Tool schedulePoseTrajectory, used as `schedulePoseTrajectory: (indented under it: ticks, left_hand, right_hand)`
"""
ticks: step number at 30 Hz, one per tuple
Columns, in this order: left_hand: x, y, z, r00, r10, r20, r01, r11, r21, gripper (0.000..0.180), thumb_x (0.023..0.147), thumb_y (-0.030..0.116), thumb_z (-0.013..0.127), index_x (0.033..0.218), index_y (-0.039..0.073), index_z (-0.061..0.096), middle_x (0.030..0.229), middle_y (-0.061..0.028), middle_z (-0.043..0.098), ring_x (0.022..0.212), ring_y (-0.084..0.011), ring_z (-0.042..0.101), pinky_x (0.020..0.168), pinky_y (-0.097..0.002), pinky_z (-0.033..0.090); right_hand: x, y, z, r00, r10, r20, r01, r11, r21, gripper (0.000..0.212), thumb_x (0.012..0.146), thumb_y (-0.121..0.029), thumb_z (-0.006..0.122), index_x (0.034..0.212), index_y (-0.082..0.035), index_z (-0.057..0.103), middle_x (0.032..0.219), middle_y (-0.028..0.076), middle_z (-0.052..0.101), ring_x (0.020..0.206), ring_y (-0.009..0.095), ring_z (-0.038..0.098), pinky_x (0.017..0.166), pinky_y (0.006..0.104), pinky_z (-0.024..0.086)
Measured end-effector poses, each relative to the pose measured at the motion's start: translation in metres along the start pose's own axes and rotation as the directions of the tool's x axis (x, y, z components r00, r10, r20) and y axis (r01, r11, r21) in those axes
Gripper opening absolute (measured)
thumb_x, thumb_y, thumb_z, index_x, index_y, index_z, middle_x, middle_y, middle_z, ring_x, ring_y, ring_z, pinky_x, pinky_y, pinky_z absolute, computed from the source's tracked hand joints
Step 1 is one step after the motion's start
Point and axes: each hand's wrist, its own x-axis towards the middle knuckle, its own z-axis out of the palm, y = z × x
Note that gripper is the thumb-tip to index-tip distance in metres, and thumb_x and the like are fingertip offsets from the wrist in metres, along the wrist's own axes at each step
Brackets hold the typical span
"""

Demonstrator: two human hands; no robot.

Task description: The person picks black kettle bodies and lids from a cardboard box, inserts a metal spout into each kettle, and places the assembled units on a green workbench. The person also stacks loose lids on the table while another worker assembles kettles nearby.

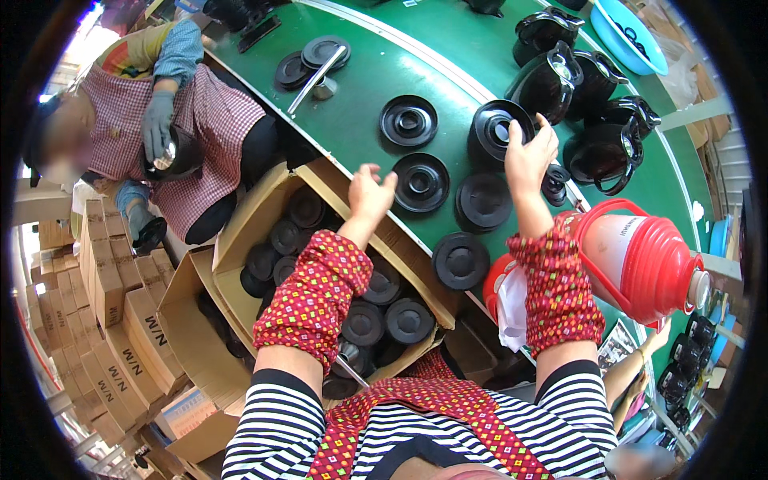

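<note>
Black round part (486,134) sits by right hand (530,162), fingers (546,132) spread, perhaps touching it; left hand (370,198) half-spread, empty.

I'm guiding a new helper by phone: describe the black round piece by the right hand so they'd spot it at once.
On the green table, find the big red thermos jug. Above and left of it in the view, the right hand reaches a black round piece. Unlike the flatter black discs nearby, it looks tall-sided.
</note>
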Motion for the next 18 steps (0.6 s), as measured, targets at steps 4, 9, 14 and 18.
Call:
schedulePoseTrajectory:
  ticks: [4, 9, 14, 18]
  left_hand:
    - [-0.024, -0.004, 0.016, 0.998, 0.030, 0.064, -0.033, 0.999, 0.041, 0.043, 0.087, 0.030, 0.075, 0.115, -0.001, 0.066, 0.088, -0.0140, 0.073, 0.087, -0.0314, 0.072, 0.083, -0.0441, 0.057]
    - [-0.016, -0.019, 0.041, 0.991, -0.111, 0.074, 0.124, 0.970, -0.210, 0.026, 0.092, 0.015, 0.064, 0.111, -0.003, 0.065, 0.090, -0.0174, 0.075, 0.086, -0.0291, 0.075, 0.081, -0.0425, 0.057]
    - [0.007, 0.020, -0.009, 1.000, 0.021, -0.023, -0.027, 0.947, -0.321, 0.031, 0.096, 0.021, 0.068, 0.114, -0.004, 0.064, 0.099, -0.0234, 0.074, 0.093, -0.0363, 0.074, 0.085, -0.0443, 0.057]
    - [0.042, 0.051, -0.020, 0.970, -0.047, 0.240, 0.202, 0.706, -0.679, 0.053, 0.107, 0.026, 0.058, 0.147, -0.006, 0.045, 0.128, -0.0173, 0.066, 0.095, -0.0204, 0.069, 0.080, -0.0336, 0.062]
  right_hand:
    - [-0.051, -0.058, -0.034, 0.902, -0.274, 0.334, 0.193, 0.947, 0.255, 0.047, 0.090, -0.018, 0.074, 0.129, 0.000, 0.056, 0.125, 0.021, 0.058, 0.117, 0.038, 0.056, 0.104, 0.0465, 0.044]
    - [-0.082, -0.049, 0.006, 0.761, -0.286, 0.582, 0.348, 0.938, 0.006, 0.044, 0.094, -0.019, 0.069, 0.133, -0.004, 0.056, 0.118, 0.025, 0.063, 0.115, 0.040, 0.061, 0.096, 0.0462, 0.053]
    - [-0.060, -0.061, 0.057, 0.819, -0.200, 0.538, 0.124, 0.977, 0.174, 0.026, 0.100, -0.014, 0.055, 0.121, 0.000, 0.061, 0.094, 0.031, 0.070, 0.091, 0.050, 0.069, 0.084, 0.0558, 0.055]
    - [-0.018, -0.072, 0.109, 0.891, -0.080, 0.447, 0.097, 0.995, -0.016, 0.027, 0.102, -0.019, 0.052, 0.119, 0.000, 0.062, 0.105, 0.029, 0.069, 0.102, 0.048, 0.068, 0.090, 0.0546, 0.054]
